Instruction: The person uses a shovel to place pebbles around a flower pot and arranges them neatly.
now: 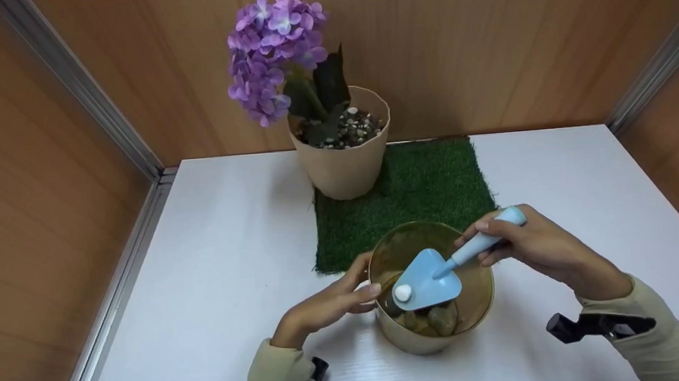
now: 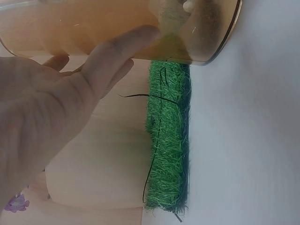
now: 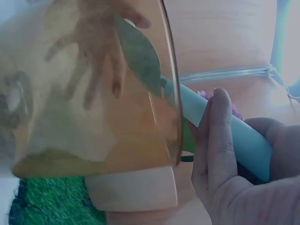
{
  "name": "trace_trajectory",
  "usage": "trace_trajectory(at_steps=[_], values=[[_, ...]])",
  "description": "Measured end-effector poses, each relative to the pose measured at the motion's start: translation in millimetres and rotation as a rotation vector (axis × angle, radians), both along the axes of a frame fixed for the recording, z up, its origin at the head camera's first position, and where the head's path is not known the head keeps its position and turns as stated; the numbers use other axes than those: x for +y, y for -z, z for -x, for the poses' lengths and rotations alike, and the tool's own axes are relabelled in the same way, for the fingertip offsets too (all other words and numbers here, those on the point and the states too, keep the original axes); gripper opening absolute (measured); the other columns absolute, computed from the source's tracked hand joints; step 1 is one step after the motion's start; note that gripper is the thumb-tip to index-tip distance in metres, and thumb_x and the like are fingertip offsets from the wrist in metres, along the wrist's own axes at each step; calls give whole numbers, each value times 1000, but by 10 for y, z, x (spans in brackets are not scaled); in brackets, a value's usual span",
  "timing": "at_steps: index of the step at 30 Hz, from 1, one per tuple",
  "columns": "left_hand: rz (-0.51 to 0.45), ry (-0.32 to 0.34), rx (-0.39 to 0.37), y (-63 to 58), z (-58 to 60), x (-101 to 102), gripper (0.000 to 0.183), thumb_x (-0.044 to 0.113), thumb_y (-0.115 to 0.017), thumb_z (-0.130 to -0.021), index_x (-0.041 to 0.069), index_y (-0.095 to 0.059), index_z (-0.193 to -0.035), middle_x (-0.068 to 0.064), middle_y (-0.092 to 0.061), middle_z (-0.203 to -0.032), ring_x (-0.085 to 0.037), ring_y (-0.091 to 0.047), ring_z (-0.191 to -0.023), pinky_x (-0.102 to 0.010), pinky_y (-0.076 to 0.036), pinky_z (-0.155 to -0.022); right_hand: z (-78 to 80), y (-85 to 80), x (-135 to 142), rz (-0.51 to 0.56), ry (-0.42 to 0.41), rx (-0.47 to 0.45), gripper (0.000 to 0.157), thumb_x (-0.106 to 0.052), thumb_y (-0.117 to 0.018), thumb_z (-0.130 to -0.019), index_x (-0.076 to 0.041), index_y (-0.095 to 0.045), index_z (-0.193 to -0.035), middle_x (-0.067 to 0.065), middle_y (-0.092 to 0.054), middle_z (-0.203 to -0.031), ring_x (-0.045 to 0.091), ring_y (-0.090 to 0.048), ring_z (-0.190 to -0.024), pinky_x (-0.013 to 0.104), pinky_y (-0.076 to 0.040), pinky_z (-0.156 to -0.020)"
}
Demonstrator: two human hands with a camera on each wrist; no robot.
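Trowel [image 1: 432, 279] — smooth, plastic-looking; container [image 1: 412, 339] — glossy, translucent; rough, grassy mat [image 1: 429, 184].

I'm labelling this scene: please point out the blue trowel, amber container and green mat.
Blue trowel [image 1: 425, 283], head view: blade.
Amber container [image 1: 413, 345], head view: front outer wall.
Green mat [image 1: 434, 178], head view: bare grassy surface.

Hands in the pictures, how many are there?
2: the left hand rests against the side of the amber container, and the right hand holds the blue trowel by its handle.

No readable text, labels, brands, numbers or signs in any view (head and both wrist cams alike).
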State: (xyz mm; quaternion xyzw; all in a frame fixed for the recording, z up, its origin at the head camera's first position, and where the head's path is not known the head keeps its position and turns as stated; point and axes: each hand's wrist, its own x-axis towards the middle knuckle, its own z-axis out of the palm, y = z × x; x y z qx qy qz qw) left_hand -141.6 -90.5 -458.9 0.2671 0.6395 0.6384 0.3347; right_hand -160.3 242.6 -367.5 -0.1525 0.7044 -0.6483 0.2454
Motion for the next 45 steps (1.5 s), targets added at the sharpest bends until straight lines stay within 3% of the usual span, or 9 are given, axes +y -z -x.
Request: trace_trajectory(at_steps=[14,18,23,36,45], values=[[-18,4,3,-19,-6,9,58,41,-45,-97,29,-15,-145,-11,-20,-148,-27,-37,-129,-36,-44,-95,173,-194,219,105,117,36,35,-16,-49,-98,14,-58,-113,21,-63,-109,17,-65,-79,28,-55,-72],[-19,3,-5,-18,-7,10,59,41,-45,-97,28,-14,-146,-13,-17,-149,-29,-36,-130,-37,-43,-96,246,-195,286,208,108,14,33,-12,-46,-99,15,-57,-113,24,-62,-109,22,-66,-86,30,-54,-76],[-4,1,-10,-9,-5,12,61,43,-45,-96,29,-12,-146,-12,-15,-150,-23,-37,-129,-38,-43,-96,335,-168,360,352,94,-19,28,-7,-41,-100,14,-58,-109,22,-63,-108,25,-65,-92,32,-52,-78],[-11,2,-21,-24,-10,22,64,45,-47,-95,30,-12,-146,-11,-13,-151,-29,-33,-131,-38,-43,-96,508,-110,484,354,244,-58,30,-13,-49,-98,12,-57,-114,18,-62,-111,25,-62,-100,32,-51,-82],[-8,-2,-12,-22,-9,23,64,46,-47,-94,31,-12,-146,-11,-12,-151,-29,-32,-132,-37,-44,-95,651,158,422,326,324,-110,37,-19,-52,-97,12,-56,-116,19,-60,-114,24,-61,-103,30,-50,-85]])
